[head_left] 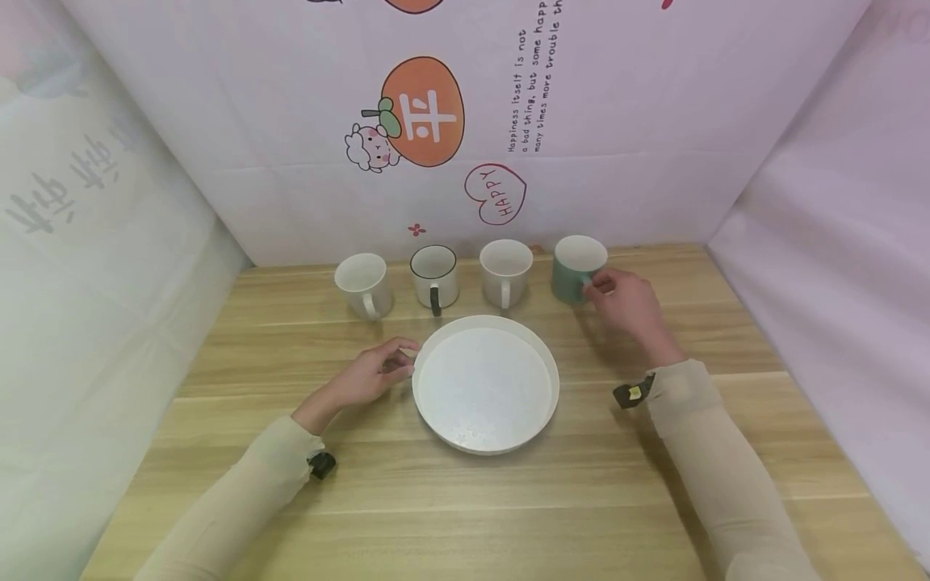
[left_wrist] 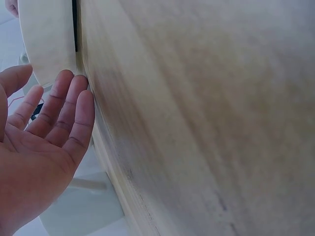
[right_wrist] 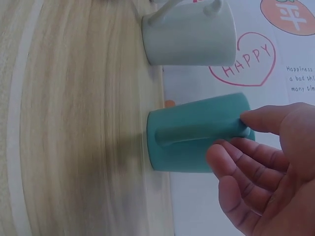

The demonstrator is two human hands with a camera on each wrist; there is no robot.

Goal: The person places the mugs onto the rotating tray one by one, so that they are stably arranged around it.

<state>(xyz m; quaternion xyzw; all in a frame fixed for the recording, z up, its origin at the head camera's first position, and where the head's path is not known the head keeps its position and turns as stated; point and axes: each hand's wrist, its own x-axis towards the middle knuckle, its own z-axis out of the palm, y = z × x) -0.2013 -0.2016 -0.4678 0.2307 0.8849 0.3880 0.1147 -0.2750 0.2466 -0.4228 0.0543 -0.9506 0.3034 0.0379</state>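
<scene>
At the right end of a row of mugs stands a green mug (head_left: 569, 278), upright on the table. My right hand (head_left: 626, 303) is at its handle (right_wrist: 202, 132); in the right wrist view the thumb and curled fingers pinch the handle's upper part. A round white tray (head_left: 485, 387) with a low rim lies in front of the row. Beside the tray's left rim is my left hand (head_left: 369, 373), its fingers loosely bent with nothing between them. In the left wrist view that palm (left_wrist: 39, 152) faces the tray side (left_wrist: 49, 39); whether the fingertips touch it I cannot tell.
Left of the green mug stand a white mug (head_left: 505, 270), a white mug with black rim and handle (head_left: 436, 278) and another white mug (head_left: 366, 282). All rest on the wooden table (head_left: 465, 516), near its back edge. A printed white cloth (head_left: 291, 161) hangs behind.
</scene>
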